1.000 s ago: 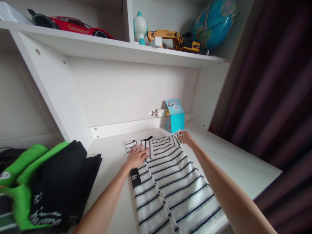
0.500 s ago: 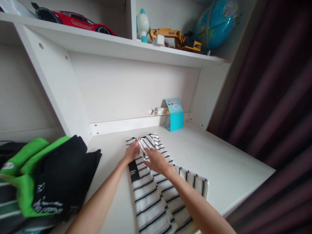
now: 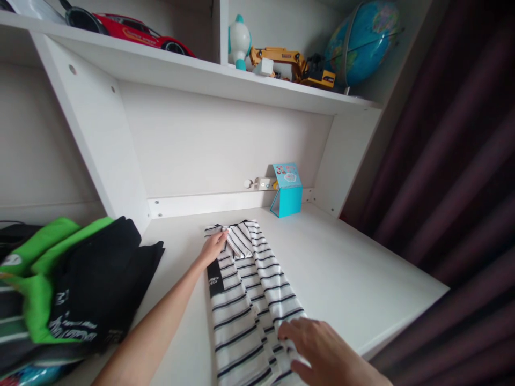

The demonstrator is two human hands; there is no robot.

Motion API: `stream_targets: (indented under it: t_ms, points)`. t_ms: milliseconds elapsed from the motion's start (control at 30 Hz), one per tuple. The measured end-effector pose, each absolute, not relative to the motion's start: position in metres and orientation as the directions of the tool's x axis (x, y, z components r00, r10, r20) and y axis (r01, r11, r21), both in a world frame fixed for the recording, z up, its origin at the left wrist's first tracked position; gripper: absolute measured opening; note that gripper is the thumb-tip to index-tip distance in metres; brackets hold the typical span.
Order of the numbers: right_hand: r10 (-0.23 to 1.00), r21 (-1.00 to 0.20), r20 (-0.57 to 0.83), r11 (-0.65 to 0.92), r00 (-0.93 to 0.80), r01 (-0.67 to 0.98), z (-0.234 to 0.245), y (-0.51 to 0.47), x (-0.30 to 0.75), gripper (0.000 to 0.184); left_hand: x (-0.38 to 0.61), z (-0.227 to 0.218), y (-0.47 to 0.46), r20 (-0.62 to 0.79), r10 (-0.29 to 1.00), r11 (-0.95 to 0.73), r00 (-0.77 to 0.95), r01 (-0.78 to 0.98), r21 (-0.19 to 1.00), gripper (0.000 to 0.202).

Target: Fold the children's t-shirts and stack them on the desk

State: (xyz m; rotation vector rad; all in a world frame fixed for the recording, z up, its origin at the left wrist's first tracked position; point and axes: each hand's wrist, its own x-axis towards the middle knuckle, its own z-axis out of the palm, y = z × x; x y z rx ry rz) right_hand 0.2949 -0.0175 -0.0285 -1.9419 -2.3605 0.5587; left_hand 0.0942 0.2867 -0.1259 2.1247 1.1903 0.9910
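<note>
A white shirt with black stripes (image 3: pixel 231 316) lies folded lengthwise on the white desk, its top toward the back wall. Along its left side runs a black patch with white lettering. My left hand (image 3: pixel 214 247) is closed at the shirt's upper left, fingertips pinching the fabric by a short folded-over striped piece. Down at the lower right side, my right hand (image 3: pixel 322 346) is curled, with white cloth showing between thumb and fingers. Part of the shirt's lower right is hidden behind that hand.
Dark and bright green folded clothes (image 3: pixel 92 284) are piled at the left. A turquoise desk calendar (image 3: pixel 289 198) stands at the back beside a power strip (image 3: pixel 265 184). Overhead, a shelf holds a red toy car (image 3: pixel 140 35), a yellow toy excavator (image 3: pixel 289 56) and a globe (image 3: pixel 366 43). A dark curtain (image 3: pixel 450 161) hangs right.
My right hand has moved from the shirt's top down to its lower right. The flap sticking out to the right now lies folded inward along the shirt. My left hand stays near the top.
</note>
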Motion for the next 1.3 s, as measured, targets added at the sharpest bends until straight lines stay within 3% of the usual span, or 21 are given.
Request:
stream_targets:
  t_ms: [100, 200, 267, 400, 500, 600, 700, 833, 933, 1067, 1233, 1300]
  points:
    - [0.875, -0.470, -0.255, 0.259, -0.411, 0.844, -0.015, -0.015, 0.291, 0.027, 0.095, -0.126, 0.285, 0.357, 0.865, -0.500, 0.353, 0.538, 0.678, 0.044]
    - [0.922, -0.572, -0.010, 0.312, -0.387, 0.758, -0.019, 0.007, 0.298, 0.029, 0.095, -0.127, 0.284, 0.390, 0.850, -0.527, 0.354, 0.570, 0.630, 0.042]
    - [0.956, -0.494, 0.096, 0.289, -0.278, 0.820, -0.036, 0.024, 0.300, 0.041, 0.095, -0.128, 0.284, 0.430, 0.835, -0.550, 0.343, 0.563, 0.618, 0.039]
    - [0.966, -0.342, -0.012, 0.240, -0.259, 0.909, -0.079, 0.038, 0.296, 0.058, 0.095, -0.129, 0.286, 0.501, 0.814, -0.573, 0.296, 0.554, 0.604, 0.030]
    - [0.949, -0.348, -0.041, 0.280, -0.313, 0.895, -0.084, 0.034, 0.299, 0.060, 0.096, -0.128, 0.283, 0.513, 0.805, -0.578, 0.298, 0.594, 0.560, 0.024]
    - [0.947, -0.372, -0.028, 0.286, -0.319, 0.883, -0.069, 0.044, 0.306, 0.055, 0.098, -0.123, 0.275, 0.536, 0.780, -0.582, 0.323, 0.689, 0.432, 0.029]
    - [0.967, -0.321, 0.045, 0.252, -0.251, 0.913, -0.058, 0.082, 0.307, 0.051, 0.104, -0.117, 0.264, 0.448, 0.805, -0.548, 0.389, 0.777, 0.309, 0.038]
    - [0.984, -0.233, 0.105, 0.163, -0.141, 0.959, -0.074, 0.153, 0.293, 0.059, 0.110, -0.106, 0.238, 0.243, 0.899, -0.426, 0.365, 0.860, 0.282, 0.042]
    - [0.991, -0.212, 0.104, 0.102, -0.081, 0.972, -0.096, 0.188, 0.282, 0.061, 0.112, -0.094, 0.201, 0.139, 0.920, -0.391, 0.366, 0.870, 0.302, 0.049]
    - [0.991, -0.181, 0.113, 0.086, -0.066, 0.980, -0.116, 0.198, 0.280, 0.058, 0.111, -0.079, 0.120, 0.042, 0.874, -0.465, 0.485, 0.806, 0.365, 0.056]
    - [0.991, -0.157, 0.122, 0.075, -0.056, 0.985, -0.125, 0.199, 0.286, 0.058, 0.085, -0.086, -0.010, 0.027, 0.719, -0.491, 0.695, 0.479, 0.728, 0.050]
    - [0.992, -0.149, 0.118, 0.066, -0.048, 0.987, -0.128, 0.201, 0.287, 0.058, 0.062, -0.096, -0.055, 0.000, 0.708, -0.451, 0.706, 0.452, 0.770, 0.040]
